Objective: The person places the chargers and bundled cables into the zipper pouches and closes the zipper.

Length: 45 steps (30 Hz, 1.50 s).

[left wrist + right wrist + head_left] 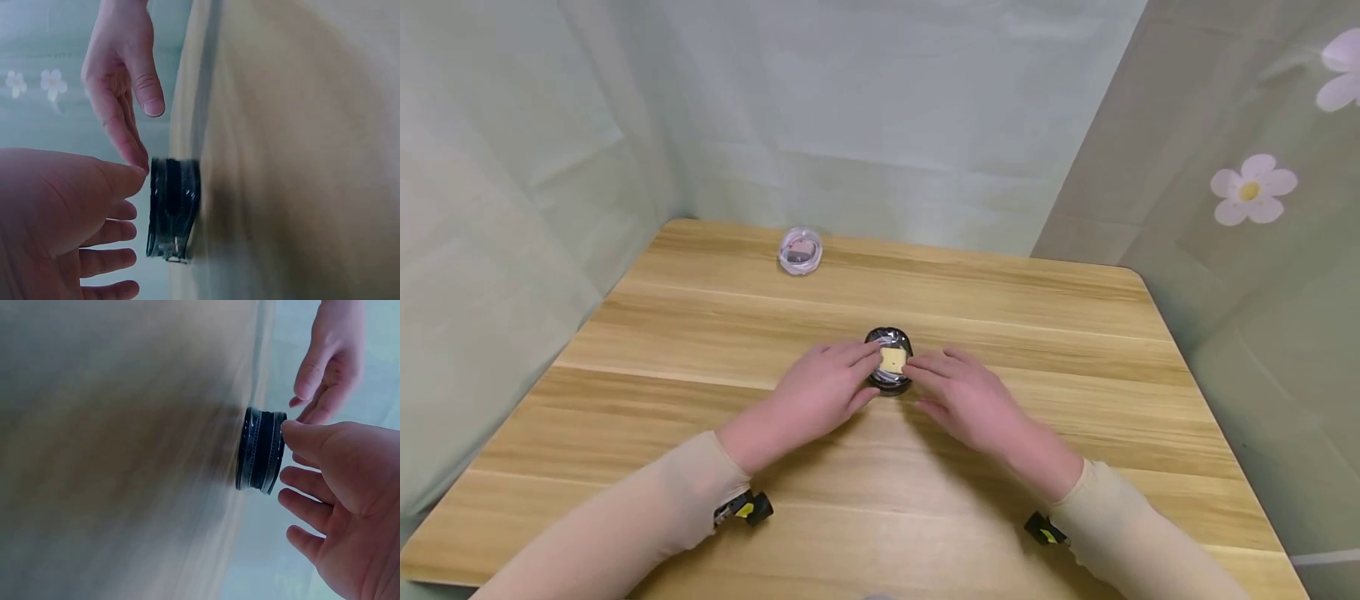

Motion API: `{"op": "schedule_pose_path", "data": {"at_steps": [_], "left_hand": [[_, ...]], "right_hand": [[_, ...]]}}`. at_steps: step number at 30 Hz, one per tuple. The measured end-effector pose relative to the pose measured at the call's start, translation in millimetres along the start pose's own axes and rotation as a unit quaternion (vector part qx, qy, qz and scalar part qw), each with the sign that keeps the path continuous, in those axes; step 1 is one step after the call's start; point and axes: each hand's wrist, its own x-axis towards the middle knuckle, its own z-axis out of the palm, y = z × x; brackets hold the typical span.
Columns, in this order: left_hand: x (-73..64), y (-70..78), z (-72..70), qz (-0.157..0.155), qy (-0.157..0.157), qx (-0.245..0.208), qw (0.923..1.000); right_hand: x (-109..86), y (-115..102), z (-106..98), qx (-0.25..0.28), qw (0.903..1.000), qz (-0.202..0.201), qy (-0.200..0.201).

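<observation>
A small round black case lies on the wooden table, with a zip-like seam around its side in the wrist views. On its top show a pale yellow square piece and strands of a light coiled cord. My left hand reaches in from the left, its fairly straight fingertips at the yellow piece's left edge. From the right comes my right hand, with fingertips at the opposite edge. Both thumbs stay near the case's close side. The left wrist view shows the case side-on, beside the left thumb.
Near the table's back edge lies a clear-looking round coil with a pinkish and grey piece in its middle. The wooden table meets hanging pale curtains at the back and sides. Dark wrist cameras hang under both sleeves.
</observation>
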Motion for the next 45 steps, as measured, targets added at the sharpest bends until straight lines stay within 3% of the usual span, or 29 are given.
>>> {"op": "schedule_pose_path", "data": {"at_steps": [9,25,30,38,45], "left_hand": [[-10.8,8.0,3.3,0.023,-0.018,0.045,0.9986],[-9.9,5.4,5.9,0.019,-0.042,0.057,0.9973],[-5.4,0.0,7.5,0.007,-0.044,0.058,0.9973],[5.5,-13.6,8.8,-0.008,-0.02,0.064,0.9978],[16.5,-32.6,10.4,-0.036,-0.029,0.066,0.9968]], "right_hand": [[-10.0,-5.9,1.5,0.001,0.9988,0.011,-0.047],[-6.1,-4.2,6.3,-0.003,0.9989,0.01,-0.046],[1.9,0.2,8.1,-0.003,0.9989,0.012,-0.045],[24.0,9.7,10.3,-0.019,0.9979,0.015,-0.061],[47.9,19.9,16.8,-0.033,0.9958,0.019,-0.083]]}}
